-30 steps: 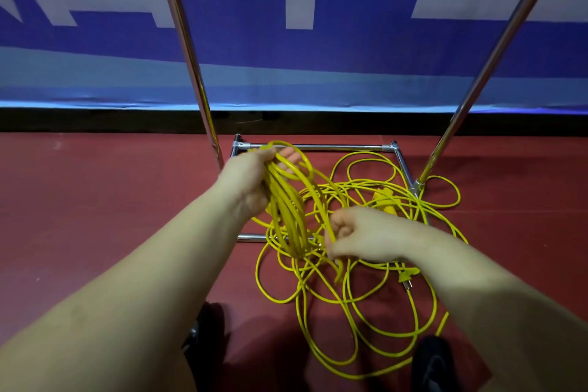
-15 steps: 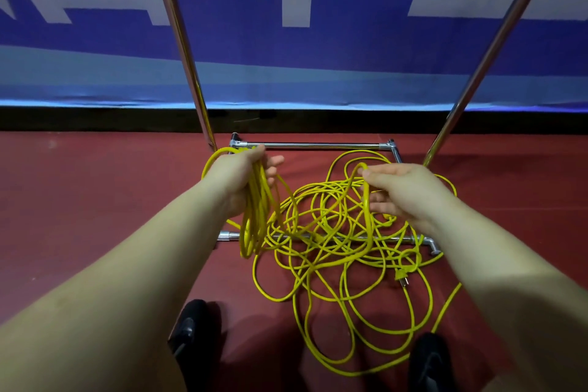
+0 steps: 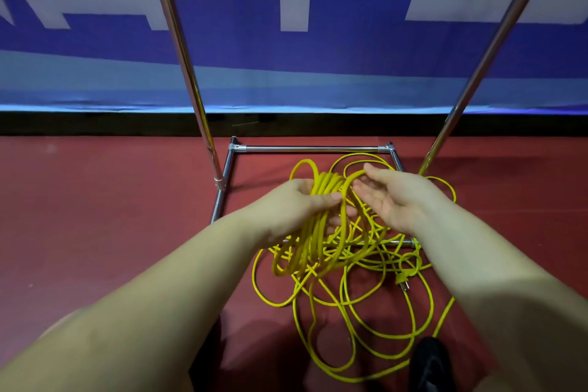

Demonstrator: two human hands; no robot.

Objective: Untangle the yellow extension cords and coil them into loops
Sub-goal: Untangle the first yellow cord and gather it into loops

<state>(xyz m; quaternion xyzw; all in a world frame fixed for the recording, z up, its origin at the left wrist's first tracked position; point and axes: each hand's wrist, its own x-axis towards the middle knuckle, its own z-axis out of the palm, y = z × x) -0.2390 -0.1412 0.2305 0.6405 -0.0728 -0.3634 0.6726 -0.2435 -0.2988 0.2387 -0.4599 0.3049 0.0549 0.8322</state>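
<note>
My left hand (image 3: 297, 204) grips a bundle of yellow cord loops (image 3: 313, 232) that hangs down from it above the floor. Close beside it on the right is my right hand (image 3: 393, 197), palm up with the fingers straight, and one yellow strand runs over its fingertips onto the bundle. Beneath both hands a loose yellow cord tangle (image 3: 359, 302) spreads over the red floor. A yellow plug (image 3: 401, 281) lies at the tangle's right side.
A chrome rack base (image 3: 310, 148) frames the tangle, with two chrome poles (image 3: 187, 73) rising left and right. A blue and white banner (image 3: 286, 41) stands behind. A black shoe (image 3: 429, 363) shows at the lower right.
My right hand has swung left from over the tangle to the left hand, laying a new strand onto the bundle, and its fingers have opened. The bundle sits a little further right.
</note>
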